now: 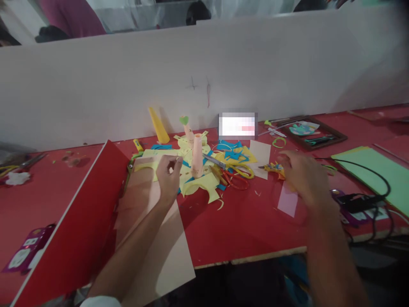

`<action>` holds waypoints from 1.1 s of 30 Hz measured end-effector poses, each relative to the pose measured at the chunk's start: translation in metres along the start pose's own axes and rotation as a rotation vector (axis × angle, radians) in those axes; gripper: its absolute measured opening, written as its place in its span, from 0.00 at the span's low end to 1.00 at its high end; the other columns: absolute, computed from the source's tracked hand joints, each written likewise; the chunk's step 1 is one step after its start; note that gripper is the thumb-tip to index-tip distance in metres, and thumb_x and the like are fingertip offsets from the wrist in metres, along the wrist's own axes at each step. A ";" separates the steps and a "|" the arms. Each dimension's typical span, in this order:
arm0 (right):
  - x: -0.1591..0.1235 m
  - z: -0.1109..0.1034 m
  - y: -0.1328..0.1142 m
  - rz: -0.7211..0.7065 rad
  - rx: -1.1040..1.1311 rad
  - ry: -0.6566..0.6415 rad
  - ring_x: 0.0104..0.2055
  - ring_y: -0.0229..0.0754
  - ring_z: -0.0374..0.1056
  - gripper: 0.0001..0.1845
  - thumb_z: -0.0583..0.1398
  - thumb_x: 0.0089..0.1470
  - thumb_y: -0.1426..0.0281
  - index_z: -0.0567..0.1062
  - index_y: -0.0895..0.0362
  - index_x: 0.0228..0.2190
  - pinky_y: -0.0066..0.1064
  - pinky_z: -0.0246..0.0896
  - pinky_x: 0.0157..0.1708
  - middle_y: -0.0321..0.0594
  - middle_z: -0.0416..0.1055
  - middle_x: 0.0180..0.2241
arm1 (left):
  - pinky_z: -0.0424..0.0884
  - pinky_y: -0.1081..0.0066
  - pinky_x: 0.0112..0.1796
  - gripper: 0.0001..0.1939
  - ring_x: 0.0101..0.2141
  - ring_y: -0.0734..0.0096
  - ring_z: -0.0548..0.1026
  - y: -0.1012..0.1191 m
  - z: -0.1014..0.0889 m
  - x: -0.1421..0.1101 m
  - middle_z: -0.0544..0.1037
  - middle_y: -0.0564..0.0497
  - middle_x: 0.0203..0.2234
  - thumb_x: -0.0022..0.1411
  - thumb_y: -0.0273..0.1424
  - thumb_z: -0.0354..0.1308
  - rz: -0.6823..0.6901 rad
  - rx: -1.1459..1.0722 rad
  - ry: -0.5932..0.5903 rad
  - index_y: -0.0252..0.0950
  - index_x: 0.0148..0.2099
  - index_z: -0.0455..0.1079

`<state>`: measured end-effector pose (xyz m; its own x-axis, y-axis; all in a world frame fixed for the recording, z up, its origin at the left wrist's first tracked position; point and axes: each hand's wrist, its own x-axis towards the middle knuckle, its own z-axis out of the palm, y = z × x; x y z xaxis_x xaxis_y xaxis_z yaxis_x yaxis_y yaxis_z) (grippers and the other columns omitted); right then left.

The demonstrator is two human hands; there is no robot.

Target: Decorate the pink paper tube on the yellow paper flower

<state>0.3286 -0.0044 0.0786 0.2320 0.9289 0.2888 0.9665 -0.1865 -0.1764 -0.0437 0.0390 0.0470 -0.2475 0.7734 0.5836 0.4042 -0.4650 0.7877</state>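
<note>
My left hand (169, 179) is over a large beige paper sheet (162, 256), its thumb and fingertips pinched together; anything between them is too small to make out. Just right of it a pale pink paper cone (197, 157) stands upright among cut paper. My right hand (302, 175) is blurred over the table's right part, near a small orange-and-yellow item (275, 169) and a pink paper piece (288, 204). Whether its fingers grip anything is unclear. Between the hands lie scissors with yellow handles (246, 171) and a red-handled pair (237, 182).
A yellow cone (159, 127) stands by the white partition (128, 85). Yellow scraps (204, 183) and blue scraps (231, 149) surround the pink cone. A red board (76, 221) rises at left. Black cables (364, 202) and green sheets (380, 170) lie at right, beneath a brown frame (338, 137).
</note>
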 end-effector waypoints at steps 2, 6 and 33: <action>0.014 -0.031 -0.025 -0.196 0.200 0.062 0.42 0.55 0.76 0.16 0.53 0.66 0.65 0.80 0.51 0.45 0.43 0.64 0.40 0.48 0.81 0.43 | 0.65 0.70 0.32 0.16 0.29 0.72 0.68 0.029 -0.013 0.020 0.73 0.53 0.27 0.67 0.44 0.63 0.095 0.031 -0.094 0.38 0.33 0.73; 0.033 -0.080 -0.083 -0.558 0.542 0.045 0.38 0.47 0.75 0.12 0.57 0.66 0.62 0.81 0.48 0.43 0.37 0.65 0.39 0.39 0.81 0.40 | 0.64 0.71 0.30 0.14 0.28 0.74 0.69 0.082 -0.021 0.050 0.75 0.53 0.26 0.66 0.41 0.65 0.193 0.024 -0.285 0.37 0.33 0.77; 0.047 -0.050 -0.162 -0.773 0.716 -0.178 0.32 0.39 0.70 0.11 0.59 0.65 0.67 0.82 0.54 0.35 0.30 0.56 0.34 0.38 0.80 0.32 | 0.63 0.73 0.31 0.05 0.28 0.75 0.69 0.104 -0.007 0.054 0.75 0.53 0.29 0.66 0.24 0.61 0.211 0.338 -0.537 0.37 0.36 0.74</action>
<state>0.1883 0.0530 0.1678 -0.4914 0.7586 0.4279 0.5413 0.6509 -0.5322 -0.0211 0.0301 0.1617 0.3046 0.8284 0.4700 0.6709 -0.5369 0.5114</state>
